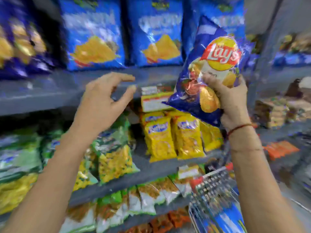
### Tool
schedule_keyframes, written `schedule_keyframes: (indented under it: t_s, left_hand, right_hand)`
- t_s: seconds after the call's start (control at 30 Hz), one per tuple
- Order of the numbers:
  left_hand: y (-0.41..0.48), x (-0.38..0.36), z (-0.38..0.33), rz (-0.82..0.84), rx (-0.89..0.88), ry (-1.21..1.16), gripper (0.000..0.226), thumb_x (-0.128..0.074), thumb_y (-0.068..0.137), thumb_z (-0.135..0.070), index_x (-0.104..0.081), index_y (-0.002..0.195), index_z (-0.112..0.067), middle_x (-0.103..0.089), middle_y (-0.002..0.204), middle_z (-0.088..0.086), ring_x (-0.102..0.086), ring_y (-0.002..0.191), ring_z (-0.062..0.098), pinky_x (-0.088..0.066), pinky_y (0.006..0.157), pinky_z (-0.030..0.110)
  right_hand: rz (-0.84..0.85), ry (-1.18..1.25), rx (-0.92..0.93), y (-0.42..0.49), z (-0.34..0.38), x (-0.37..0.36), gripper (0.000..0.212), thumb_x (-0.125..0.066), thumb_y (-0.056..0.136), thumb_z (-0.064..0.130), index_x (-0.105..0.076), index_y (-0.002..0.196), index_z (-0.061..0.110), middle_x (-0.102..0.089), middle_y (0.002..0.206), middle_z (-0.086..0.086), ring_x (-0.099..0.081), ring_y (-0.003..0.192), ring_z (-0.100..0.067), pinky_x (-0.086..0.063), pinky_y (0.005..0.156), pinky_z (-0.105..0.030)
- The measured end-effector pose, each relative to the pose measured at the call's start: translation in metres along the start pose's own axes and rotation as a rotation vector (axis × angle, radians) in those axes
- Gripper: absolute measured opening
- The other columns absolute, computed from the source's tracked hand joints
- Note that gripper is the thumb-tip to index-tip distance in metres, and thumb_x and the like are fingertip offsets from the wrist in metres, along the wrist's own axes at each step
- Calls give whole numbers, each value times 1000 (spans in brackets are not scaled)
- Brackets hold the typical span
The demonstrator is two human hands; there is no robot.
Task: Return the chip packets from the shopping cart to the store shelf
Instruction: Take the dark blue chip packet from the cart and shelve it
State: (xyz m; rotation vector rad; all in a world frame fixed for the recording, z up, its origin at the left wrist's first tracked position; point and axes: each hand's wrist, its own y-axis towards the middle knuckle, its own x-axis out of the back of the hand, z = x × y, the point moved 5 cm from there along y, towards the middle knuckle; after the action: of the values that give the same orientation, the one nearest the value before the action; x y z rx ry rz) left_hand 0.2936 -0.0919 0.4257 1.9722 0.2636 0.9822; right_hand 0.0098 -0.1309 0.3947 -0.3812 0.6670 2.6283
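The shiny blue bag of chips with the red and yellow badge [210,78] is up in the air, in front of the grey metal store shelf [50,91]. It is not on the shelf yet. The right hand [230,101] is closed tight around the bottom of the bag, and the bag leans to one side.

The left hand [104,100] is open, with its fingers spread and bent a little. It holds nothing and hovers near the edge of the shelf.

The row of big blue chip bags [124,34] already stands on that shelf, close together. There looks to be little room (the picture is blurry, so I am not sure). If the held bag gets pushed in hard, it could knock a bag over or slide back off the edge.

The grip is only at the bottom, so the puffy top could flop and catch on the shelf. A tight squeeze could also crush the chips inside.

Below are yellow snack packs [173,137] and green snack bags [114,153]. A falling bag could hit them.

The wire shopping cart [213,185] is low on the right, with something blue inside, so more bags may be waiting.
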Motion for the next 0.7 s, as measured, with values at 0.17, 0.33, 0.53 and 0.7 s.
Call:
schedule_keyframes:
  t_s: [0.17,0.33,0.53,0.7]
  left_hand:
    - [-13,86,65,-134,197,289,32,-53,88,-32,-63,110,-11,-66,113,12,-57,107,28,-44,93,40]
    - [-45,134,109,-131,408,490,40,-56,89,-33,-57,119,-7,-62,122,18,-53,117,32,-44,96,47]
    - [-64,152,126,-40,464,601,64,-33,84,-53,-63,110,-2,-68,112,17,-61,106,32,-46,94,47]
    - [-71,151,133,-28,468,657,49,-46,90,-44,-62,116,-5,-66,119,11,-58,112,27,-40,102,44]
  right_hand:
    - [232,129,-3,-1,21,-123,78,-88,60,10,-50,128,5,-72,109,-5,-72,95,-14,-60,83,-32]
    - [403,198,-4,-15,17,-233,67,-87,62,8,-52,118,12,-72,101,1,-72,85,-7,-59,79,-28]
    - [509,117,47,-38,-3,-341,60,-89,63,25,-48,106,25,-69,98,5,-67,97,-18,-54,94,-34]
    - [562,32,60,-60,-17,-403,70,-82,70,41,-45,123,15,-62,112,-1,-59,107,-20,-45,97,-33]
